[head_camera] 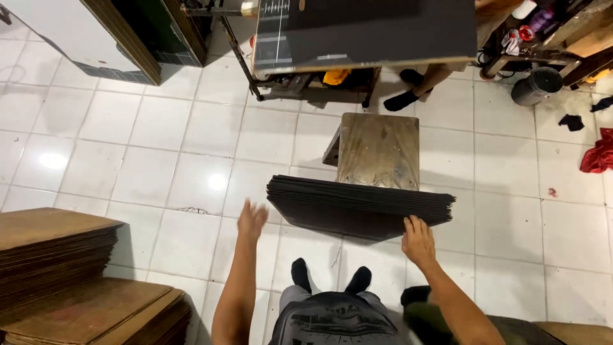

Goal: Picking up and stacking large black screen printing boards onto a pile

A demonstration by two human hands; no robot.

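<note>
Right hand point(419, 241): fingers spread flat on near edge of black sheet stack point(357, 206).
Left hand point(251, 219): open, blurred, holding nothing, just left of stack.
Stack: resting on wooden stool point(378, 150), overhanging toward feet.
Floor point(159, 160): white tiles; brown boards point(57, 255) piled at left.
</note>
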